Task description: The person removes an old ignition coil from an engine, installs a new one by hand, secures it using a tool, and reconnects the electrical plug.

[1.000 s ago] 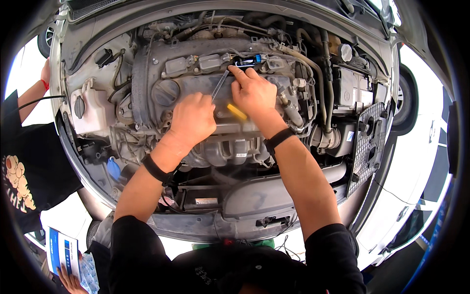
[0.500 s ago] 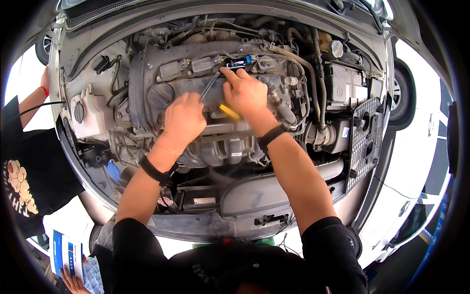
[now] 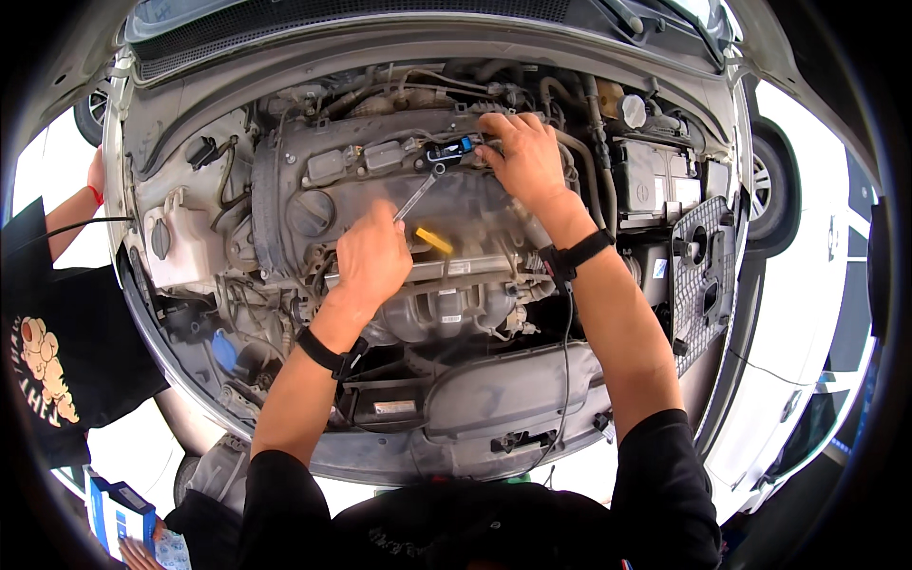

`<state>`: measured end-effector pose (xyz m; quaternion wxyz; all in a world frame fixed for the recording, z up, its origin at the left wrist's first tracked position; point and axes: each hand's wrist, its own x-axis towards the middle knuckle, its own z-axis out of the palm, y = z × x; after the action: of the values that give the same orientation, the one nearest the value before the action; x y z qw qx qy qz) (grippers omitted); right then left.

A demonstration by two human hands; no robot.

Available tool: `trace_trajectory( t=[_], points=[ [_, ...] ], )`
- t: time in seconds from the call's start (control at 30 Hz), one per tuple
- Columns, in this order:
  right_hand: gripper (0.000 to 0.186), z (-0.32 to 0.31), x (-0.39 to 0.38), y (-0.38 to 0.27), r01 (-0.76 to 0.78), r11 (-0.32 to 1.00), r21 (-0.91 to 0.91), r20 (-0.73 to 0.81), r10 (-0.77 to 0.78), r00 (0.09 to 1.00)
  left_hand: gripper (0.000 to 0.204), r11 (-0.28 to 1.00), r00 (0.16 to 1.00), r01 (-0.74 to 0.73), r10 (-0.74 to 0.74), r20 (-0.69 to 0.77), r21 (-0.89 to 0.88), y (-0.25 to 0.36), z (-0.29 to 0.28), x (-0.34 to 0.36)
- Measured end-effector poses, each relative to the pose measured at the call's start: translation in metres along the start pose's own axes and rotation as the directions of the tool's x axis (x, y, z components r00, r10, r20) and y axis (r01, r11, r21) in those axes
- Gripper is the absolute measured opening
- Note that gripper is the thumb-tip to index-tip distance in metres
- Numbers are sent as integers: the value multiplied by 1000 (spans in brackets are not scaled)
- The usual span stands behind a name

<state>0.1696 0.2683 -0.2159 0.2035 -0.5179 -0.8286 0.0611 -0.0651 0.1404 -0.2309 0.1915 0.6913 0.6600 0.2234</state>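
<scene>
Here we are over the open engine bay (image 3: 190, 313) of a pale car, and the picture has shifted within a second. The right hand (image 3: 527, 157), which lay just beside the left over the middle of the dusty grey engine top cover (image 3: 380, 195), has gone up to the bay's rear edge. Its fingers now curl down around a small black plug with a blue tab (image 3: 450, 150); whether they actually pinch it I cannot tell, the fingertips are hidden. The left hand (image 3: 373, 258) has stayed mid-cover, clenched round the lower end of a slim bright metal wrench (image 3: 418, 195), whose head points up at that same plug, just beside it. That reads to me as the work moving from the middle of the cover to the connector at the back, one hand steadying, the other driving the tool.

A yellow dipstick handle (image 3: 435, 239) pokes out just right of the left hand. Both wrists wear black bands.

Labels now: a pale rectangular sticker sits on the black battery (image 3: 655, 185) at the bay's right edge, and a small white rectangular label (image 3: 395, 408) lies on the front crossmember. Off the bay's front left corner, another person's hand holds a blue and white carton (image 3: 119, 518).
</scene>
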Motion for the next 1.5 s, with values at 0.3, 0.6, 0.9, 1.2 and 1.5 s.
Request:
trace_trajectory(
  t=[0.3, 0.6, 0.9, 1.2, 1.5],
  points=[
    [26, -8, 1, 22, 46, 979, 199, 1, -47, 999, 37, 984, 970, -175, 178, -167, 34, 15, -2, 100],
    [17, -14, 13, 27, 217, 974, 57, 91, -222, 971, 25, 989, 990, -136, 138, 25, -61, 11, 40, 143],
    [10, -22, 44, 35, 417, 881, -223, 238, -366, 900, 28, 979, 1000, 2, -5, -14, -205, 9, 50, 145],
    [15, -9, 35, 36, 369, 917, -153, 188, -339, 922, 27, 975, 998, -11, -3, -64, -220, 3, 58, 147],
    [18, 0, 32, 48, 323, 946, -33, 244, -305, 920, 27, 973, 997, -1, -16, -71, -230, 2, 59, 146]
  ],
)
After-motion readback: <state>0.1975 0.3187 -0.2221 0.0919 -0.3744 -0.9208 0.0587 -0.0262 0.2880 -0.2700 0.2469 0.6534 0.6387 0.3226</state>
